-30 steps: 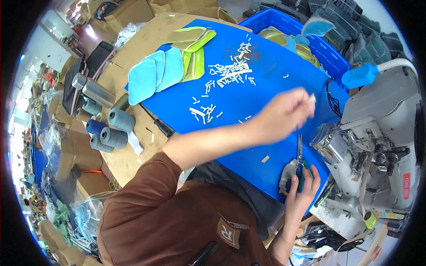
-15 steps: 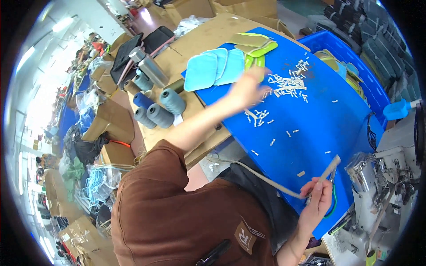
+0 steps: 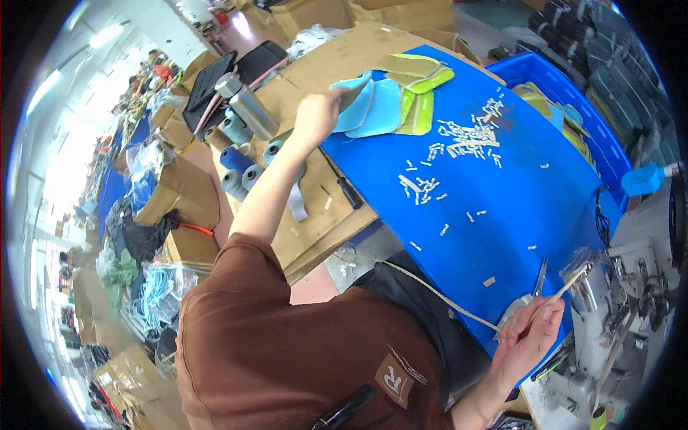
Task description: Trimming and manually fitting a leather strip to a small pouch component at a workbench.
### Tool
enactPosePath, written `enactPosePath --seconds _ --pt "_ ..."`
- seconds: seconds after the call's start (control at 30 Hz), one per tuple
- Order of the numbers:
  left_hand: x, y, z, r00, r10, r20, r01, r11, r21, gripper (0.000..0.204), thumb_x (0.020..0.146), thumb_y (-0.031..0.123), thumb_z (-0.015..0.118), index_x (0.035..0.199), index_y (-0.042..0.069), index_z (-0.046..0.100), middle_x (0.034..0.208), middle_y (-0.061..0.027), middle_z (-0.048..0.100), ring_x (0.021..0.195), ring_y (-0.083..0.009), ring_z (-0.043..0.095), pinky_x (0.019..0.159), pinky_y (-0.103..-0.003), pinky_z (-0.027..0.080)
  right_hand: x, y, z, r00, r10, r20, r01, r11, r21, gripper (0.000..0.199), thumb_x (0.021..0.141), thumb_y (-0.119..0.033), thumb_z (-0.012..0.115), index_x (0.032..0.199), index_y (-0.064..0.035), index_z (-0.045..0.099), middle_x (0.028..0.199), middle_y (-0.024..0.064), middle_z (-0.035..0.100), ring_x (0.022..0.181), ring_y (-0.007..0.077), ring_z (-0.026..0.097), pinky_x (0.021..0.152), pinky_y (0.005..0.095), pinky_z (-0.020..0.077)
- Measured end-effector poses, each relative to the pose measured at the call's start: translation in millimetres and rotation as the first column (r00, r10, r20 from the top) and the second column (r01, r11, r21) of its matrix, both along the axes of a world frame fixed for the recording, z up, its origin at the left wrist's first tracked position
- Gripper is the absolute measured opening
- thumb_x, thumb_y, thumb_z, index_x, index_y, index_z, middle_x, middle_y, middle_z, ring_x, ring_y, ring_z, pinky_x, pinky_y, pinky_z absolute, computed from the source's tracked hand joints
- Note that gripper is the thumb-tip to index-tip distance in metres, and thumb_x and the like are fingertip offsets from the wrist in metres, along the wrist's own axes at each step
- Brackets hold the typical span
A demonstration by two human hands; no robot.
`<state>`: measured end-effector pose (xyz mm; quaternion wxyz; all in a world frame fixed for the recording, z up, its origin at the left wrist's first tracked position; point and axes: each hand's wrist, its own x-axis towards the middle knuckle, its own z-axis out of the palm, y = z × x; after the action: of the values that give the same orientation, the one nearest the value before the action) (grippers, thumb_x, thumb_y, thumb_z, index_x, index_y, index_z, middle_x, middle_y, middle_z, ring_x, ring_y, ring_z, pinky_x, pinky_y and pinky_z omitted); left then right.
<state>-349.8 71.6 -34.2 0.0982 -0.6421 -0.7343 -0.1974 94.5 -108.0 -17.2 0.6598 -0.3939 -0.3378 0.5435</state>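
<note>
The left hand (image 3: 315, 115) is stretched far out and closed on the near edge of a light-blue cut piece (image 3: 362, 100), the topmost of a small stack of blue pieces (image 3: 380, 107) at the far-left corner of the blue work surface (image 3: 502, 208). The piece's long axis is seen to run roughly away from the body, toward the yellow-green pieces (image 3: 423, 82) lying just beside it. The right hand (image 3: 527, 340) is kept low at the near edge of the surface, close to the sewing machine (image 3: 609, 308); it is clenched around a pale strap (image 3: 444, 297) together with a small pair of snips (image 3: 539, 279). The strap is drawn taut from that fist back toward the torso. The two hands are set well apart, the stack lying diagonally up and left from the machine, so the left hand is much the nearer to the blue pieces. Small white cut tabs (image 3: 466, 136) are scattered between them.
</note>
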Motion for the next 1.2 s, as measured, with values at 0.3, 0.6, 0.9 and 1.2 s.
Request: enactPosePath --seconds 0.3,0.6,0.9,1.2 --pt "162 -15 15 0.067 -0.223 0.972 0.698 0.707 0.114 0.028 0.092 0.006 0.06 0.12 0.002 0.061 0.106 -0.0041 0.068 0.095 -0.0122 0.062 0.087 -0.027 0.049 11 -18 7 0.989 0.062 0.134 -0.076 0.992 0.097 0.015 0.101 -0.017 0.051 0.104 -0.0034 0.046 0.066 0.0128 0.059 0.044 0.015 0.051 0.039 0.0242 0.0422" --pt "224 15 -13 0.293 -0.59 0.752 0.939 0.325 -0.111 0.021 0.087 0.008 0.065 0.108 0.005 0.069 0.092 -0.0067 0.071 0.082 -0.0131 0.064 0.074 -0.029 0.05 44 -37 25 0.806 0.023 0.592 -0.045 0.999 0.023 0.001 0.09 0.0 0.058 0.09 0.0003 0.058 0.113 0.0155 0.056 0.062 0.0098 0.054 0.047 0.0196 0.042" --pt "265 -30 111 0.12 -0.814 0.568 0.986 0.03 -0.164 0.013 0.086 0.011 0.069 0.095 0.002 0.071 0.09 -0.0115 0.07 0.083 -0.0225 0.067 0.075 -0.032 0.051 23 7 50 0.501 0.055 0.864 -0.125 0.992 0.01 0.007 0.082 0.002 0.069 0.082 0.003 0.062 0.085 0.0083 0.061 0.059 0.0105 0.057 0.053 0.0222 0.0421" --pt "276 -54 98 0.076 -0.986 0.15 0.987 0.096 0.128 0.007 0.085 0.01 0.066 0.09 0.006 0.067 0.083 -0.0079 0.06 0.079 -0.0291 0.056 0.071 -0.038 0.043 23 -5 58 0.557 -0.046 0.829 -0.043 0.996 0.084 0.008 0.079 0.007 0.067 0.079 0.0029 0.06 0.081 0.0065 0.06 0.06 0.0086 0.058 0.052 0.021 0.0426"
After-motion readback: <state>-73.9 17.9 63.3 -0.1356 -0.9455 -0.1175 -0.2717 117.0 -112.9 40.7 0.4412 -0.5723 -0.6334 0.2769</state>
